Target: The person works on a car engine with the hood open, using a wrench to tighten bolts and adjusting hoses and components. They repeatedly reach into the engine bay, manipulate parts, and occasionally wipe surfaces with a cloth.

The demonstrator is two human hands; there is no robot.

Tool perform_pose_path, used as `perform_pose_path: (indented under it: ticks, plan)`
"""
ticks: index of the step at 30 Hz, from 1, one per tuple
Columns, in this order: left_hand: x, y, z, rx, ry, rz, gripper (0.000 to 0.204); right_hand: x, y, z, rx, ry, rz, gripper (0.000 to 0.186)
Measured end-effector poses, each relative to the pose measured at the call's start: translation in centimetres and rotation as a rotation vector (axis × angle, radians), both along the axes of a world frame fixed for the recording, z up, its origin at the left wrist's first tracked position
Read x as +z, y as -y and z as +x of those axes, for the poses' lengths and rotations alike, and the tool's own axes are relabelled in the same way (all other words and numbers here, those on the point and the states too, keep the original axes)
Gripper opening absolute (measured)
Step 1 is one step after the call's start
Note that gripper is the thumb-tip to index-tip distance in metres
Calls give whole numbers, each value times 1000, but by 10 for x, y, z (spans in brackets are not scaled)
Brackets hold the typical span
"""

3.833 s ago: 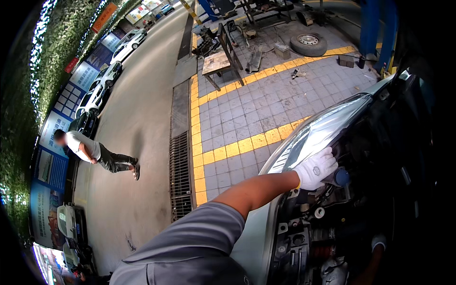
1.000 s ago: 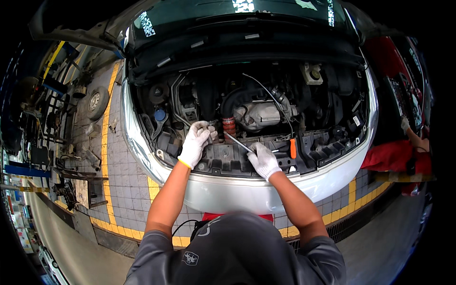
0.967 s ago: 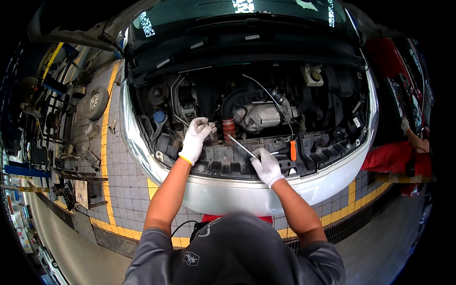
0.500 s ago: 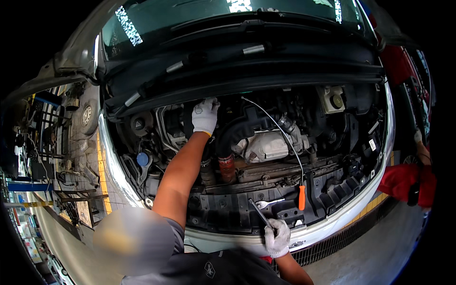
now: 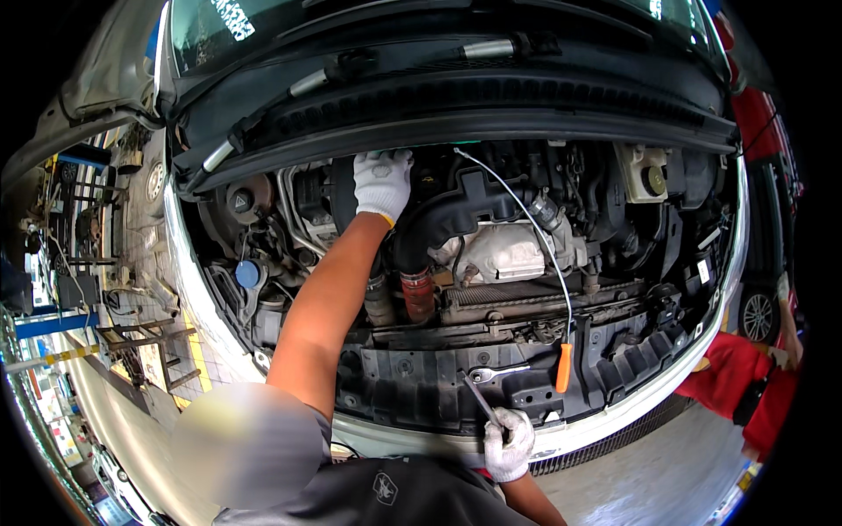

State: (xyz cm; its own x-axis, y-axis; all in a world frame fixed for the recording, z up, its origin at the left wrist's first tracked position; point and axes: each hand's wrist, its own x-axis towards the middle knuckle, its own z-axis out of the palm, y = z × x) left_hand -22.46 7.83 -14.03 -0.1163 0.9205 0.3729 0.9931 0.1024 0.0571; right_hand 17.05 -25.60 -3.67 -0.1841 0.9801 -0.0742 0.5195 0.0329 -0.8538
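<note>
My left hand [image 5: 382, 182], in a white work glove, reaches deep into a car's engine bay, back by the black cowl edge. Its fingers curl down behind the knuckles, so the fingertips and anything in them are hidden. Close to the front edge, my right hand [image 5: 509, 445], also gloved, is closed round a slim grey metal bar [image 5: 479, 399]. The bar's far end points up and left over the black front panel [image 5: 403, 364]. A shiny ratchet wrench [image 5: 502, 374] lies on that panel. Beside it rests a tool with an orange handle [image 5: 563, 367] and a long thin flexible shaft [image 5: 542, 238].
A black air duct [image 5: 430, 230], a silver heat shield [image 5: 504, 256] and a red-brown hose [image 5: 417, 296] fill the bay's middle. A blue cap [image 5: 247, 274] sits at left, a fluid reservoir [image 5: 645, 177] at right. A person in red [image 5: 741, 386] is beyond the car's right side.
The view has shifted, bringing the engine bay higher. My left hand has turned, with its knuckles now toward the cowl. My right hand keeps hold of the bar. The person in red has moved.
</note>
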Motion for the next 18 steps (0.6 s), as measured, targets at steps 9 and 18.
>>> perform_pose_path:
  ticks: [9,18]
  plan:
    - [23,79,-11,22,178,90,59,47,-113,-51,80,115,-28,28]
    - [33,90,-22,-21,258,161,56,29,-342,-223,427,668,421,26]
